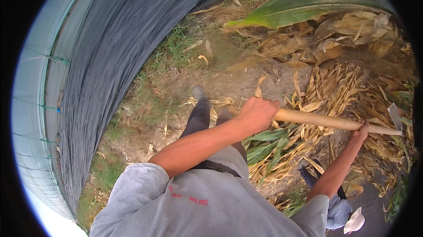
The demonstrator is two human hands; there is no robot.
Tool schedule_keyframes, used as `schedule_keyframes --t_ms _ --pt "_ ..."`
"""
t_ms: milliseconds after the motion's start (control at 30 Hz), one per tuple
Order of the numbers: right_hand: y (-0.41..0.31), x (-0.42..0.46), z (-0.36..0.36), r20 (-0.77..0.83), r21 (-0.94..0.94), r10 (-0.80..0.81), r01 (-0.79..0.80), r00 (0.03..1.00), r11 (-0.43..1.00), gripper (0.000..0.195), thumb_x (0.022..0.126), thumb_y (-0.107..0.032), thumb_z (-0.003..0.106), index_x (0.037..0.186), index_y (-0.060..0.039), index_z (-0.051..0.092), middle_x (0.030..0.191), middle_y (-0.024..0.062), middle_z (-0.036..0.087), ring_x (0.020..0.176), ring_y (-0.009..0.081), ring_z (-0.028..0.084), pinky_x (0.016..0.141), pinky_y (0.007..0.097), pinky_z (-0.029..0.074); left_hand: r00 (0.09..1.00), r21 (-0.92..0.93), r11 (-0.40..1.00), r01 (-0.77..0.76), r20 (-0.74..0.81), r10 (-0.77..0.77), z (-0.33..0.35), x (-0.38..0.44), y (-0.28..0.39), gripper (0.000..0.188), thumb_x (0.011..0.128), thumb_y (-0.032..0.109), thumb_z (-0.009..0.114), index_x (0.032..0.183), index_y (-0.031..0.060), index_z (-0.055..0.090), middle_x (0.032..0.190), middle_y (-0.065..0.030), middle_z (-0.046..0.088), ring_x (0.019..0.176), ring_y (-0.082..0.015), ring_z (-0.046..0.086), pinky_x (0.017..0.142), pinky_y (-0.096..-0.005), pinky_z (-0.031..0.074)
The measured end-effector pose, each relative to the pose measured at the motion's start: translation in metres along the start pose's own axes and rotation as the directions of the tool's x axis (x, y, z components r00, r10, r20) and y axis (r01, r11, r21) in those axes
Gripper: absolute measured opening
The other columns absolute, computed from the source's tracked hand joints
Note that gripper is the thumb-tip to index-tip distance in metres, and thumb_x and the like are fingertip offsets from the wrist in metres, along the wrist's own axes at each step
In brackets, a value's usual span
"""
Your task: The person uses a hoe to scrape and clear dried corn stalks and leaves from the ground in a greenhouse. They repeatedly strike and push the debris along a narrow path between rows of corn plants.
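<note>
A long wooden handle (314,118) slants across the right half of the view, with a flat metal blade (395,116) set crosswise at its far right end, like a hoe. My left hand (259,115) is closed around the thicker near end of the handle. Farther along, towards the blade, my right hand (361,131) grips the same handle; its fingers are partly hidden. The blade hangs over dry corn stalks and leaves (383,141). Whether it touches them I cannot tell.
Dry corn plants (357,35) with a large green leaf (307,6) stand at the upper right. Black sheeting (109,55) runs along a plastic-covered greenhouse wall (33,88) at left. Another person (338,210) in a pale hat is at the lower right. More cut stalks lie beside my legs.
</note>
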State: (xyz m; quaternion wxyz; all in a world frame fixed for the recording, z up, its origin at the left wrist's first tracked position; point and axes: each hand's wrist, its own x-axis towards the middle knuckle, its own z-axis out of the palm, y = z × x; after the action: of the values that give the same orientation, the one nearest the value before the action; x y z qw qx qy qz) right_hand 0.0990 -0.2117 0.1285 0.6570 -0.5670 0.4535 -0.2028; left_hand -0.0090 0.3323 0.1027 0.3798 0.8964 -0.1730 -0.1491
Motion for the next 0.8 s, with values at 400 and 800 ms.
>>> schedule_keyframes --t_ms 400,800 --pt "0.513 -0.498 0.222 0.246 -0.47 0.832 -0.69 0.497 0.551 0.023 0.099 -0.026 0.055 0.109 -0.0063 0.048 0.075 0.0085 0.055 0.066 0.0263 0.06 0.054 0.0416 0.053 0.5 0.501 0.395 0.77 -0.088 -0.862 -0.203 -0.389 -0.041 0.02 0.076 0.014 0.078 0.084 0.0077 0.061 0.069 -0.0159 0.067 0.064 -0.0382 0.068 0.059 -0.0481 0.052" --pt "0.205 -0.192 0.426 0.944 0.131 -0.198 0.85 -0.264 -0.51 0.035 0.094 -0.028 0.059 0.107 0.0038 0.062 0.107 0.0255 0.061 0.102 0.0414 0.061 0.09 0.0539 0.048 0.611 0.55 0.432 0.714 -0.188 -0.769 -0.235 -0.348 -0.026 0.035 0.072 0.024 0.085 0.085 0.0093 0.056 0.072 -0.0106 0.065 0.064 -0.0318 0.067 0.057 -0.0443 0.05"
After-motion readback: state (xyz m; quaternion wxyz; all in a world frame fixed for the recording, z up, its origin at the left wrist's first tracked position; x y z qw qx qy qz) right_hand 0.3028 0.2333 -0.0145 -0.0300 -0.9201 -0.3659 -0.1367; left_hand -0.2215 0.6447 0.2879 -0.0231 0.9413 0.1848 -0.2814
